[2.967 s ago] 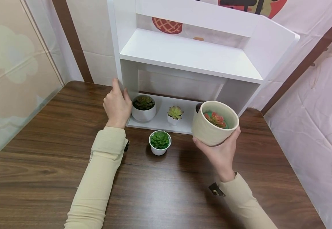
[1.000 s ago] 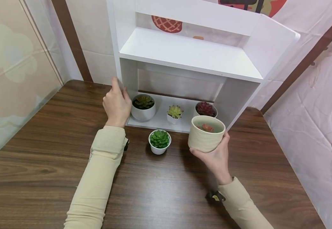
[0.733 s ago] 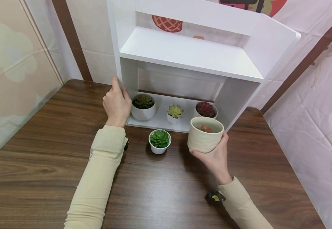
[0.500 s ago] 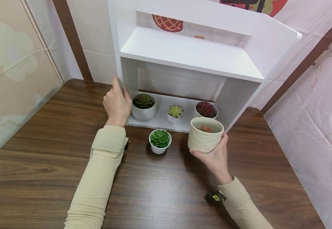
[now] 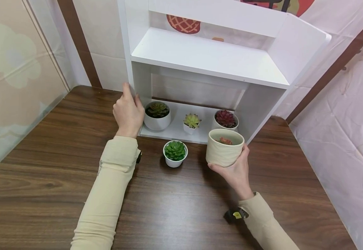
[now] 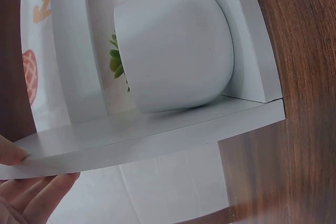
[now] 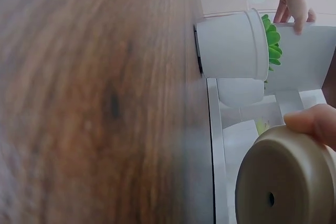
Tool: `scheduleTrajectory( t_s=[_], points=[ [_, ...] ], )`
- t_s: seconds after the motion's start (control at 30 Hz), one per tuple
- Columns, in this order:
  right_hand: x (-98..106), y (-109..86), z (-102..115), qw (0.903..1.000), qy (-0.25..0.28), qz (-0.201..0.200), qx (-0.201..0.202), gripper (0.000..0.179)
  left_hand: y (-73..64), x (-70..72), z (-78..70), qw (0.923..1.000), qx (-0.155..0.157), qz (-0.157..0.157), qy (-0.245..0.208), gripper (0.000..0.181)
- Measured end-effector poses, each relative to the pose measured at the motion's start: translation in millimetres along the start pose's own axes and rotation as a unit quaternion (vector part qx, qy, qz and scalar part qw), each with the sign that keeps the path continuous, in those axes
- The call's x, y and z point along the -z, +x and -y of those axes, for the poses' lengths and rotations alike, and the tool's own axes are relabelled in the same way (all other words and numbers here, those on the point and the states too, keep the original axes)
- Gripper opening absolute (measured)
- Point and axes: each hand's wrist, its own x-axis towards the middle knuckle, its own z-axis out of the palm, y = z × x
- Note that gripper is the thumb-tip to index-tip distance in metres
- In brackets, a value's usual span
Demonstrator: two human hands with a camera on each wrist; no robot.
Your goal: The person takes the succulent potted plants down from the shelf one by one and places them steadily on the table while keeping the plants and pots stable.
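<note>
My left hand (image 5: 127,113) grips the left side panel of a white shelf unit (image 5: 206,57); in the left wrist view the thumb lies on one face of the panel (image 6: 142,145), fingers on the other. My right hand (image 5: 236,170) holds a cream plant pot (image 5: 223,152) above the table, just before the shelf's lower right front. A small red succulent (image 5: 225,140) shows low inside its rim. In the right wrist view the pot's underside has a drainage hole (image 7: 271,199). Beside it on the table stands a white pot with a green succulent (image 5: 174,151).
On the lower shelf sit a round white pot with a dark green succulent (image 5: 157,116), a small yellow-green succulent (image 5: 192,122) and a potted dark red succulent (image 5: 226,119). The brown wooden table (image 5: 175,208) extends around the shelf. Patterned cloth (image 5: 9,80) hangs behind.
Over three seconds my right hand has lowered the cream pot and shifted it slightly left, uncovering the dark red succulent. In the last second it barely moves. My left hand stays on the panel.
</note>
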Motion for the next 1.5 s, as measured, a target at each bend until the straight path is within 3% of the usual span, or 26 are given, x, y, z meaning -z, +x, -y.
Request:
scheduleTrajectory(
  t_s=[0.9, 1.13, 1.5],
  points=[
    [-0.8, 0.6, -10.5, 0.9994, -0.010, 0.016, -0.029, 0.121, 0.2, 0.7, -0.4, 1.0000, 0.001, 0.004, 0.002, 0.027],
    [-1.0, 3.4, -9.3, 0.9988, -0.019, 0.036, -0.026, 0.122, 1.1, 0.0, 0.2, 1.0000, 0.001, 0.003, 0.001, 0.027],
    [4.3, 3.6, -6.8, 0.9952, -0.037, 0.071, -0.057, 0.121, 0.3, 0.2, -0.5, 1.0000, 0.002, 0.003, 0.001, 0.027]
  ],
)
